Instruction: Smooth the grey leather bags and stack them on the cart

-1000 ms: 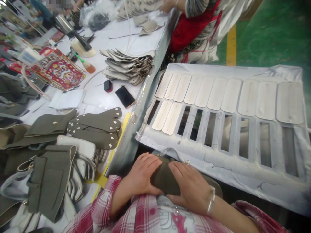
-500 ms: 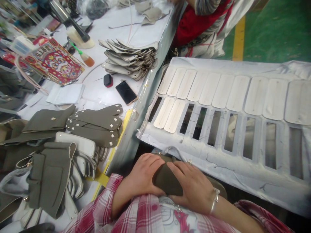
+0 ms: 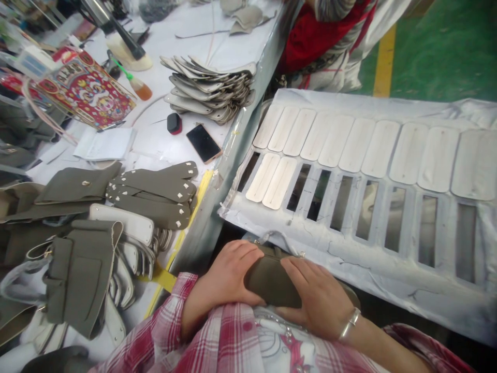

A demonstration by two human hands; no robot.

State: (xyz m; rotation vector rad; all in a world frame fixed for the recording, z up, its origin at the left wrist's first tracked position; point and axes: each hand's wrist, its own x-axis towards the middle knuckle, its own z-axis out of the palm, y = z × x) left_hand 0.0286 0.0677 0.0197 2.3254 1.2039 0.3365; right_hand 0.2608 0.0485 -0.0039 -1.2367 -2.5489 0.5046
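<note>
Both hands are pressing on an olive bag piece (image 3: 272,282) held in the lap, near the bottom centre, just below the near edge of the white rack (image 3: 349,269). The left hand (image 3: 223,277) is lying over the piece's left end, fingers spread and curled onto its top; the right hand (image 3: 318,298) is covering the right end, fingers flat and closed down on it, a bracelet (image 3: 349,324) on the wrist. Judged step: the piece is being smoothed or pressed into shape between the two hands, not yet placed anywhere. The rack is carrying white panels (image 3: 341,142) along its far row and two (image 3: 272,178) at the left of its near row, with the other near slots (image 3: 349,207) open. The next move is likely calling for an even grip at both ends and no slip. Olive strips (image 3: 155,194) are lying on the table (image 3: 155,150) at left. A second person (image 3: 334,36) is standing at the far side.
</note>
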